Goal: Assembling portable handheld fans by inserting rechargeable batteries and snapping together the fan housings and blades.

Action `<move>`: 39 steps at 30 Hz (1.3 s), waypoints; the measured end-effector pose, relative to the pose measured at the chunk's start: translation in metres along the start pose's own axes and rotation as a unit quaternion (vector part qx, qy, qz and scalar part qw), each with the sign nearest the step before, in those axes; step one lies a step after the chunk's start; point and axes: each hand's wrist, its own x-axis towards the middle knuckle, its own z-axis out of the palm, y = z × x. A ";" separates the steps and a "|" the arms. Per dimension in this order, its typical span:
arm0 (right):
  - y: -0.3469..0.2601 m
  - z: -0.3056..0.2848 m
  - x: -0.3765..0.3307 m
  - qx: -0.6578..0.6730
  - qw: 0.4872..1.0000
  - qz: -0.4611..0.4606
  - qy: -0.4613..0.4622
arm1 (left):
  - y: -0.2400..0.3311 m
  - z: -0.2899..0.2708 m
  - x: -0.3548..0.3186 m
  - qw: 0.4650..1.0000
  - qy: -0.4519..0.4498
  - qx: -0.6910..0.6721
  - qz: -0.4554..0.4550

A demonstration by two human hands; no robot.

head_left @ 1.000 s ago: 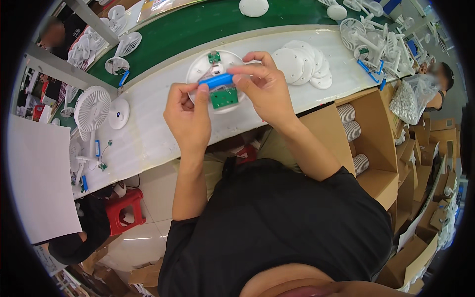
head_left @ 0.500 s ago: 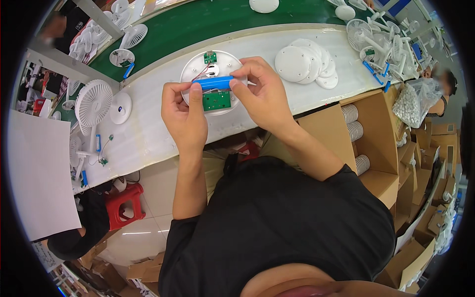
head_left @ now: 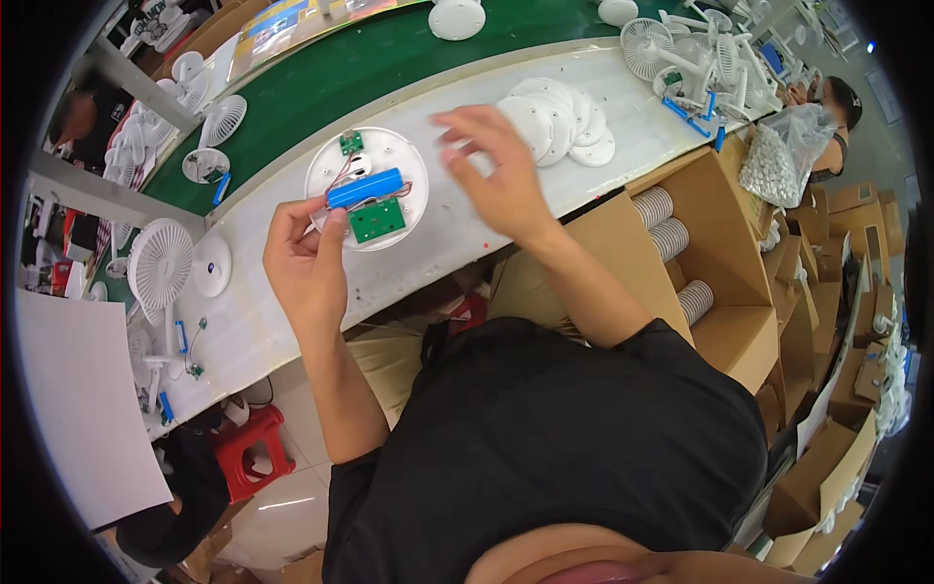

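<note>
A round white fan base (head_left: 413, 209) lies on the white worktable, its inner side up. A small green circuit board (head_left: 351, 143) sits at its upper edge, and a larger one (head_left: 377, 222) sits nearer me. Between them rests a blue cylindrical battery (head_left: 375, 185) with thin wires. My left hand (head_left: 306, 263) pinches the battery's left end between thumb and fingers, over the base's left rim. My right hand (head_left: 496, 175) is in the air right of the base, holding nothing, fingers apart and slightly blurred. Beyond it lies a pile of round white covers (head_left: 530, 127).
Assembled white fans (head_left: 161, 263) stand at the left. More fan parts and blue batteries (head_left: 686, 115) are heaped at the far right. A green conveyor belt (head_left: 389, 58) runs behind the table. An open cardboard box (head_left: 730, 258) with ribbed white rolls is at my right.
My right hand has let go of the battery and moved up and away to the right. My left hand stays at the battery's left end. The view has shifted somewhat.
</note>
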 end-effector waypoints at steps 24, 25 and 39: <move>0.094 -0.027 0.003 -0.224 0.963 0.069 0.134 | -0.012 0.001 -0.026 0.994 0.094 -0.053 0.010; 0.100 -0.028 -0.001 -0.230 0.965 0.043 0.118 | -0.009 0.004 -0.027 0.993 0.097 -0.059 0.004; -0.037 -0.062 -0.038 0.260 0.947 0.182 0.037 | -0.006 0.015 -0.053 0.994 0.090 -0.059 -0.010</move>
